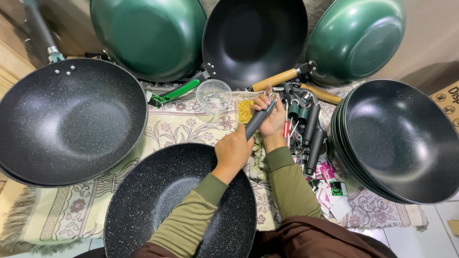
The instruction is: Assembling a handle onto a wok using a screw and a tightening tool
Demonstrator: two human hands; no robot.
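Green woks: you have two (148, 36) (356, 36).
Speckled black woks: you see two single ones (71, 122) (162, 200), plus one stack (406, 138).
Plain black wok: one (253, 38).
Clear bowl: one (213, 95).
Wooden handles: two (275, 80) (321, 94).

Handle (258, 122) lies between pan (158, 210) and bowl (213, 95) (stacked pans (406, 138) right).

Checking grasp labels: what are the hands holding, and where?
Both hold one dark pan handle: left hand at its lower end, right hand near the ringed upper end.
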